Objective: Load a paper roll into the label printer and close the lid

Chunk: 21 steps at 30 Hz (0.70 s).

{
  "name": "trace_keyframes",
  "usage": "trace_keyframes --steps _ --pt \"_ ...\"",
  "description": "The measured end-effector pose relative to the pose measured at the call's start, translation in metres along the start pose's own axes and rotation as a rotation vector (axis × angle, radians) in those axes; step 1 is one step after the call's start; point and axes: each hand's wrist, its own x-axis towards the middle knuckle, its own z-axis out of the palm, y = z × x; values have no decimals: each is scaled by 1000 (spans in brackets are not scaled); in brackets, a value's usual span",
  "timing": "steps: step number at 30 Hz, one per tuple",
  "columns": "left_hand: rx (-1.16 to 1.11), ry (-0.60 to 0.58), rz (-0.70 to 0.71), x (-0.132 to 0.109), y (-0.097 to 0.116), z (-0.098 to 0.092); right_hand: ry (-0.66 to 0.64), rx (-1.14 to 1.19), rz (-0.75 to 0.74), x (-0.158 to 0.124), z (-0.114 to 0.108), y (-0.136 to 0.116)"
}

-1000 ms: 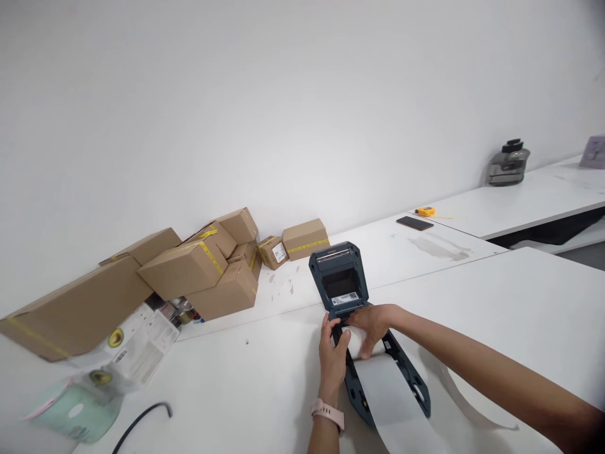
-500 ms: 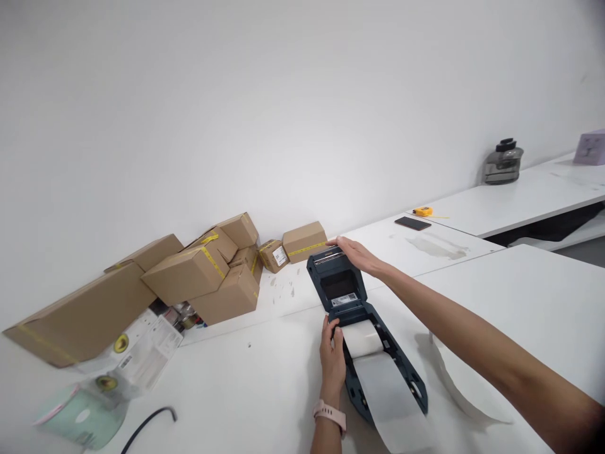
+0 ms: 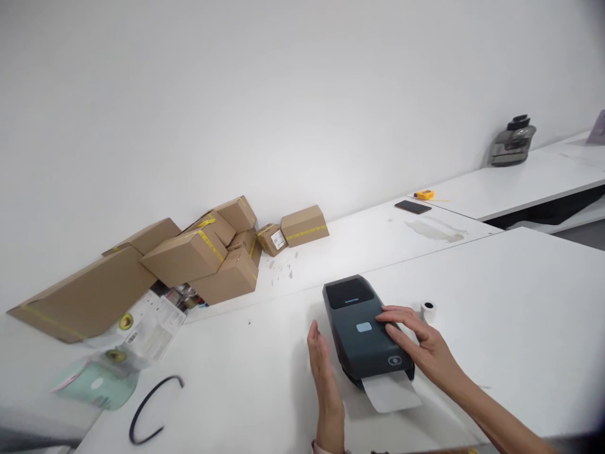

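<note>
A dark blue-grey label printer (image 3: 350, 343) lies on the white table with its lid down. White label paper (image 3: 391, 391) sticks out of its front end. The fingers of my right hand (image 3: 418, 337) rest spread on the right side of the lid, near a light blue button. My left hand (image 3: 324, 378) stands on edge beside the printer's left side, fingers stretched out and holding nothing; I cannot tell if it touches the casing. A small white roll (image 3: 428, 309) with a dark core sits just beyond my right hand.
Cardboard boxes (image 3: 184, 255) with yellow tape are piled against the wall at left. A black curved band (image 3: 144, 410) and a mint-green packet (image 3: 99, 383) lie front left. Further back are a phone (image 3: 413, 207), a yellow tape measure (image 3: 424, 195) and a grey translucent jug (image 3: 513, 144).
The printer's lid has come down over the paper roll. My right hand has moved from the raised lid's edge onto its top, and my left hand has come off the casing's inner edge.
</note>
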Motion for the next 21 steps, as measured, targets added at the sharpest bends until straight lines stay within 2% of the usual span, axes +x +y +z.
trace_keyframes --steps 4,7,9,15,21 --pt "-78 -150 -154 -20 -2 14 86 110 335 -19 12 20" --pt "-120 -151 -208 -27 -13 18 -1 278 551 -23 15 22" --pt "-117 -123 -223 -28 -21 18 -50 328 624 -24 14 23" --pt "-102 -126 -197 -25 -32 15 -96 339 627 -25 10 31" --pt "-18 -123 -101 -20 -28 20 -27 308 603 -23 17 28"
